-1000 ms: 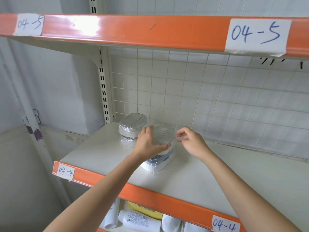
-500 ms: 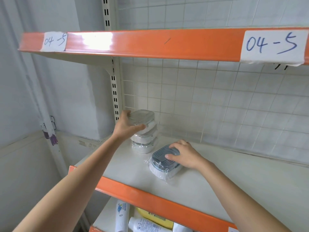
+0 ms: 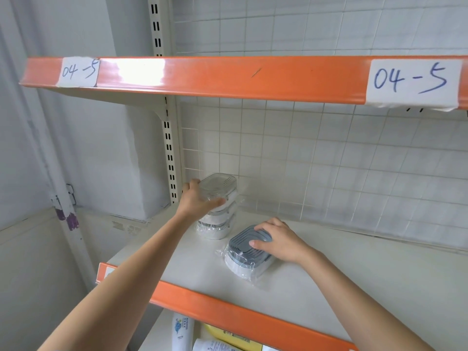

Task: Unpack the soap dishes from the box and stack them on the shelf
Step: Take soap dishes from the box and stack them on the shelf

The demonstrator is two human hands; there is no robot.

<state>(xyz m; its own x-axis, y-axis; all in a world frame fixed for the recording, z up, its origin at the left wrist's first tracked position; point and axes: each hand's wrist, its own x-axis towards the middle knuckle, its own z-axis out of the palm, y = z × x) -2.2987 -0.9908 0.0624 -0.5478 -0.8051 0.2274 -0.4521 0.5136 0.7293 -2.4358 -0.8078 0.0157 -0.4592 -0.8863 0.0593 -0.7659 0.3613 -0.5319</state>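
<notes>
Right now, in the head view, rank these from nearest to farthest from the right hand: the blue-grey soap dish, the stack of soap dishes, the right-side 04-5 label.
1. Blue-grey soap dish: under the right hand.
2. Stack of soap dishes: to its left, by the back grid.
3. 04-5 label: on the upper shelf edge, up and right.

Grey ribbed soap dish [image 3: 247, 245], orange shelf edge [image 3: 228, 310]

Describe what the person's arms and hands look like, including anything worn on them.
Both forearms are bare right up to the frame's edge, with no sleeves in view. The left hand and right hand wear no gloves, and no rings, watch or bracelets show.
</notes>
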